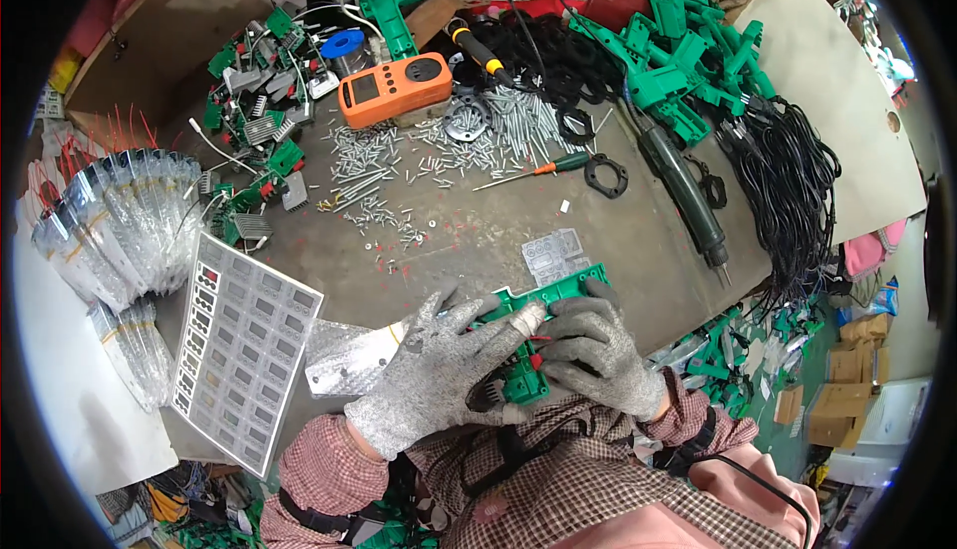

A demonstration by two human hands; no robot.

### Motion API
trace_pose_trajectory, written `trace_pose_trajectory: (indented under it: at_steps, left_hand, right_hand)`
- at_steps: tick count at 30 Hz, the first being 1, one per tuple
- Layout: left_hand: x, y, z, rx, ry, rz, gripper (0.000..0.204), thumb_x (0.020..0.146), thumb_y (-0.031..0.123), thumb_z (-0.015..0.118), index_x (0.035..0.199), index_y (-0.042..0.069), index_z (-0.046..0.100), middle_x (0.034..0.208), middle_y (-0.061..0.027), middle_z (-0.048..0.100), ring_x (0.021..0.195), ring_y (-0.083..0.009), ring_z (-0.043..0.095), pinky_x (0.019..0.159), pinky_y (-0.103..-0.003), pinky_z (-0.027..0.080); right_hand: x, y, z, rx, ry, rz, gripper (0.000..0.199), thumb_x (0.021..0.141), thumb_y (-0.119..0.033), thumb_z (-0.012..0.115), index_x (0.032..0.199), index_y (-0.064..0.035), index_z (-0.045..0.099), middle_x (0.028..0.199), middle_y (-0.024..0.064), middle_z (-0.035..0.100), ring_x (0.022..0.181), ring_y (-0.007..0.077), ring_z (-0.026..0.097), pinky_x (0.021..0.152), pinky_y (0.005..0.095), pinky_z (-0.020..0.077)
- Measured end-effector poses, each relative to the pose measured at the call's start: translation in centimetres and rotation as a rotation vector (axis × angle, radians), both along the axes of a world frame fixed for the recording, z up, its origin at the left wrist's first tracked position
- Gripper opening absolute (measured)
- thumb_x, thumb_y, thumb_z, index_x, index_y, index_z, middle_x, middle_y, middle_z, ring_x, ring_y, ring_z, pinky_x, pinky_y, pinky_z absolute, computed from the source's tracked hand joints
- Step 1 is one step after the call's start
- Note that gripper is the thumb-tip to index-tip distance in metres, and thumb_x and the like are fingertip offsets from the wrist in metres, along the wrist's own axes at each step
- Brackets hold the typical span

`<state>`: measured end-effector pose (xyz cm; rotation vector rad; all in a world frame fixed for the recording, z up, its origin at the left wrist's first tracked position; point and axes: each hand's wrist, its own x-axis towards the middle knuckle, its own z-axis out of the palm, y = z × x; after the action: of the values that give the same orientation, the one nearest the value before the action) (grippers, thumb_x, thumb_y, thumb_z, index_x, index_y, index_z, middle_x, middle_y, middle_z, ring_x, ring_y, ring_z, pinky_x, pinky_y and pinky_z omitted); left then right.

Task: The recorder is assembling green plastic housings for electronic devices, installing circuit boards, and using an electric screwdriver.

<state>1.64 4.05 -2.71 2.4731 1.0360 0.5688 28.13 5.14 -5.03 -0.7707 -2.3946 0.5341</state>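
Observation:
Both hands wear grey knit gloves and hold a green plastic housing (525, 388) at the table's near edge. My left hand (434, 375) grips its left side, with the thumb and forefinger reaching over it. My right hand (595, 350) closes round its right side, fingertips bent in at the middle. A small red part (535, 361) and red wire show inside the housing, between the hands. Dark fins sit by the left fingers. Much of the inside is hidden by the gloves. Just beyond the housing lies a grey sticker sheet (554, 255).
A label sheet (244, 350) and bagged metal pieces (344, 362) lie left. Farther back are loose screws (364, 160), an orange meter (394, 89), circuit boards (261, 131) and a screwdriver (538, 170). An electric screwdriver (683, 195), black cables (783, 170) and green housings (688, 66) occupy the right.

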Motion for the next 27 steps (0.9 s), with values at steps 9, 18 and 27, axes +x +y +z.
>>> trace_pose_trajectory:
  at_steps: [9, 18, 27]
  left_hand:
    - [1.2, 1.5, 1.7, -0.072, 0.009, -0.055, 0.112, 0.068, 0.068, 0.080, 0.153, 0.006, 0.043, 0.128, -0.0134, 0.064, 0.125, -0.0369, 0.056, 0.117, -0.060, 0.031]
    - [0.7, 0.2, 2.4, 0.018, 0.032, -0.064, 0.100, 0.069, 0.040, 0.089, 0.149, 0.000, 0.045, 0.136, -0.0215, 0.056, 0.125, -0.0440, 0.052, 0.109, -0.055, 0.040]
    - [-1.0, -0.5, 0.1, -0.254, -0.251, 0.262, 0.101, 0.073, 0.028, 0.084, 0.154, -0.004, 0.033, 0.126, -0.0205, 0.065, 0.119, -0.0400, 0.058, 0.111, -0.053, 0.037]
  right_hand:
    - [0.1, -0.3, -0.2, -0.083, 0.040, 0.007, 0.040, 0.076, -0.024, 0.079, 0.114, -0.0160, 0.069, 0.126, 0.0070, 0.061, 0.126, 0.0291, 0.055, 0.117, 0.0614, 0.0295]
    - [1.5, 2.7, -0.1, 0.083, -0.017, -0.138, 0.028, 0.088, -0.021, 0.072, 0.114, -0.0129, 0.067, 0.122, 0.0085, 0.061, 0.120, 0.0295, 0.056, 0.109, 0.0511, 0.0388]
    - [27.7, 17.9, 10.9, 0.314, -0.512, -1.254, 0.022, 0.088, -0.023, 0.072, 0.099, -0.0038, 0.076, 0.093, 0.0147, 0.071, 0.096, 0.0353, 0.068, 0.087, 0.0461, 0.0535]
